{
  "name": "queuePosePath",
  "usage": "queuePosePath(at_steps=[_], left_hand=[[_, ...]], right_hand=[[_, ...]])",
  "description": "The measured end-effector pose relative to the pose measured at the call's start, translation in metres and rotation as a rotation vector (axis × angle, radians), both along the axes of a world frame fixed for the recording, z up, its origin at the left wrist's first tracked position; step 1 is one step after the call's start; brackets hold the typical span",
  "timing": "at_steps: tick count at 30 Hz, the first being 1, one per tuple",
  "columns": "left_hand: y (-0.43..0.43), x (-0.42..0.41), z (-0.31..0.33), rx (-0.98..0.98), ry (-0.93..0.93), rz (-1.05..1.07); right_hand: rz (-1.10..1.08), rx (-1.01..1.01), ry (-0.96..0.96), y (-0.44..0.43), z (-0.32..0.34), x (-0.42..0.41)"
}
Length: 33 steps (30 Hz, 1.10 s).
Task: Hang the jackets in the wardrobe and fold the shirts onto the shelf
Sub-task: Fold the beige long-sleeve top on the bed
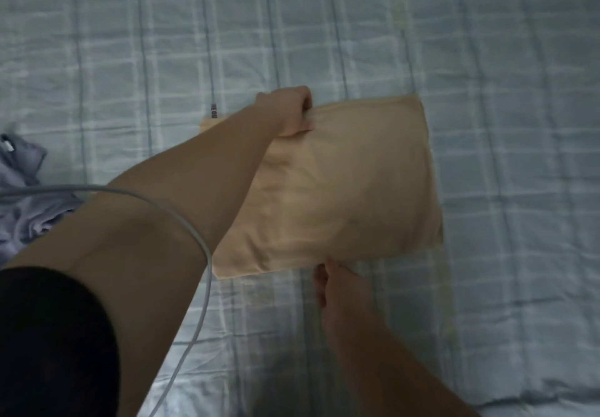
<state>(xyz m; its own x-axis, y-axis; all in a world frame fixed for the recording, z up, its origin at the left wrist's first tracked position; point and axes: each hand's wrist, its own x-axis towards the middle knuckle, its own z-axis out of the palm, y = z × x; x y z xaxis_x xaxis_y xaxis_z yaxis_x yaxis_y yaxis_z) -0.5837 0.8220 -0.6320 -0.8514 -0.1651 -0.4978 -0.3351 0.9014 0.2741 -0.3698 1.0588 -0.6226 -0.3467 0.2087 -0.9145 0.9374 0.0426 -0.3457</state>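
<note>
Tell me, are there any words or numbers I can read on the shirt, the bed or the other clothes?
None can be read.
Peach folded shirt: plain, no print showing.
Checked bedcover: only lines, no words.
Lilac clothes: a small white tag, too small and blurred to read.

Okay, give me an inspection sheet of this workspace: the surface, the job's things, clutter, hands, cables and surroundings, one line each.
Surface: bed cover, pale blue check, lightly wrinkled.
Job's things: peach shirt, folded into a rectangle and held partly off the bed; lavender garment, crumpled at the left edge.
Clutter: nothing seen.
Hands: left hand grips the shirt's far edge; right hand pinches its near edge.
Cables: white cable loops over the left forearm; a second thin cable with a plug lies on the bed.
Surroundings: nothing seen beyond the bed; no wardrobe or shelf in view.
</note>
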Motion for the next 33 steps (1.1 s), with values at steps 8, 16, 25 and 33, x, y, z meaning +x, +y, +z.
queuePosePath(at_steps=[8,16,25,33], left_hand=[[-0.001,-0.005,0.024,0.043,-0.15,-0.095],[-0.009,-0.003,0.024,0.15,-0.068,-0.085],[-0.018,0.002,0.043,0.282,-0.045,0.044],[-0.03,0.05,0.121,0.575,0.156,0.353]], right_hand=[[-0.111,-0.008,0.003,-0.016,-0.001,0.0],[-0.257,-0.081,-0.063,-0.025,0.004,-0.007],[-0.208,-0.125,0.136,-0.017,0.02,-0.004],[-0.112,-0.273,0.29,0.025,0.074,-0.019]])
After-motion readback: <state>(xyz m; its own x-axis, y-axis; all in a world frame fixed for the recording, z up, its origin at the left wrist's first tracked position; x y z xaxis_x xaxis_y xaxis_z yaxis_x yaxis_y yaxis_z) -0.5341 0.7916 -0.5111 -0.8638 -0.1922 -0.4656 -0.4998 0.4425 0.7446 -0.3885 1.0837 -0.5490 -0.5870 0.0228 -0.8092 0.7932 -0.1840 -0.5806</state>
